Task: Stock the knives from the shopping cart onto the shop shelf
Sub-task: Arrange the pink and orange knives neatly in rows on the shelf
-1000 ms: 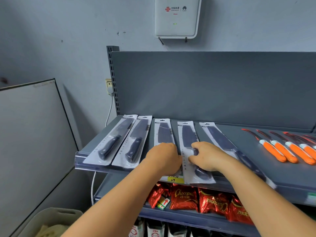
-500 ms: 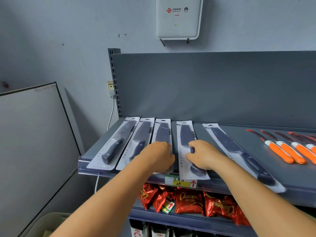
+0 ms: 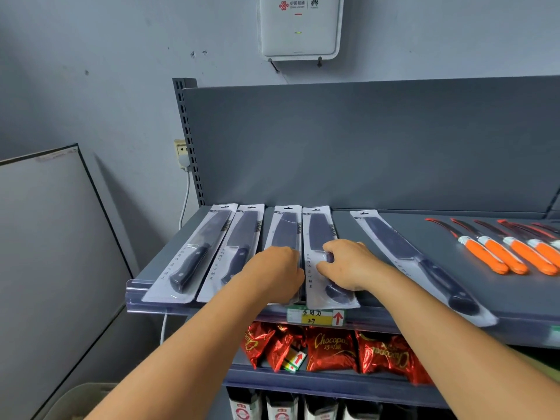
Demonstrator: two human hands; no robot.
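Note:
Several packaged dark-handled knives lie side by side on the grey shop shelf (image 3: 378, 225). My left hand (image 3: 274, 272) lies with curled fingers on the handle end of the third packaged knife (image 3: 286, 228). My right hand (image 3: 348, 266) grips the handle part of the fourth packaged knife (image 3: 319, 230). Two more packs, the first knife (image 3: 194, 256) and the second knife (image 3: 239, 237), lie at the left end. A longer packaged knife (image 3: 406, 253) lies slanted to the right of my right hand. The shopping cart is out of view.
Orange-handled knives (image 3: 509, 253) lie at the shelf's right. A yellow price tag (image 3: 318, 317) sits on the front rail. Red snack bags (image 3: 330, 348) fill the shelf below. A white router box (image 3: 300, 25) hangs on the wall; a white board (image 3: 45, 253) leans at left.
Both hands have pushed the third and fourth packs leftward and straightened them, closing the gap to the second pack. The view has shifted slightly.

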